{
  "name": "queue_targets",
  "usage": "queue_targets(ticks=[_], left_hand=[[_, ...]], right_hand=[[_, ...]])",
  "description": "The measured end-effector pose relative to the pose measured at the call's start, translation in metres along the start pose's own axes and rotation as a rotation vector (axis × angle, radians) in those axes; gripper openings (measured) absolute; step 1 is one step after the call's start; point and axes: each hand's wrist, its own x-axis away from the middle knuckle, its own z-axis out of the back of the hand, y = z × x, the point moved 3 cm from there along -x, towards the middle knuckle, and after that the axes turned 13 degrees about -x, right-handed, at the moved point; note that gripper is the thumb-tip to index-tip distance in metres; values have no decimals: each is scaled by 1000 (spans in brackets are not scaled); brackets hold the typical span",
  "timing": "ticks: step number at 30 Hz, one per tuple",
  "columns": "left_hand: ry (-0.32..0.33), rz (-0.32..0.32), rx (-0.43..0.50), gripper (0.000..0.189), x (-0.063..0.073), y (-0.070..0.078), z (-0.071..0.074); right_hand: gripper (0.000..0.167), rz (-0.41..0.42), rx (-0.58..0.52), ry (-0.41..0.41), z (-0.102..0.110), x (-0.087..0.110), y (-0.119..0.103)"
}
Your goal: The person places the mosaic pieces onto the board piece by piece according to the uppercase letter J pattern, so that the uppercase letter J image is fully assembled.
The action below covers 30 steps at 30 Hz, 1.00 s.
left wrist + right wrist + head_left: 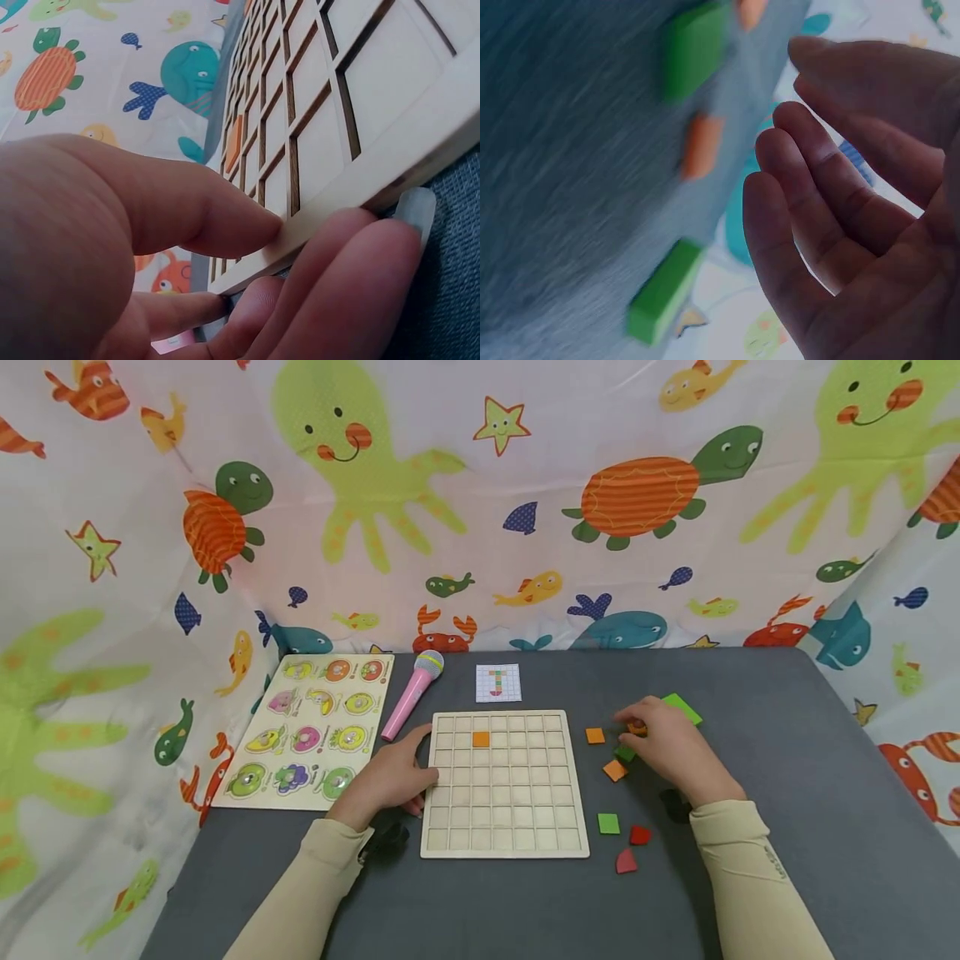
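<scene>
A pale wooden grid board (504, 853) lies in the middle of the table, an orange square (481, 739) in one upper-row cell. My left hand (390, 775) grips the board's left edge; the left wrist view has the thumb on the rim and the fingers against its side. Over the loose pieces right of the board, my right hand (670, 747) hovers with loosely bent fingers and nothing in them. Around its fingertips lie an orange piece (703, 146), a dark green piece (624, 752) and a bright green piece (682, 709), blurred in the right wrist view.
Two orange squares (595, 736), a green square (608, 823), a red piece (640, 835) and a round-cornered red piece (626, 861) lie right of the board. Behind it is a pattern card (498, 683). At left are a pink toy microphone (408, 697) and a fruit puzzle (303, 739).
</scene>
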Motion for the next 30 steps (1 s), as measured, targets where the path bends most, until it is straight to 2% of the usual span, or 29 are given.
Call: queue_targets(ticks=[6, 16, 30], left_hand=[[3, -3, 26, 82, -2, -4, -4], [-1, 8, 31, 81, -2, -4, -6], [9, 7, 39, 82, -1, -5, -1]], right_hand=[[35, -12, 9, 16, 7, -2, 23], [33, 5, 15, 19, 9, -3, 38], [34, -12, -2, 6, 9, -4, 43]])
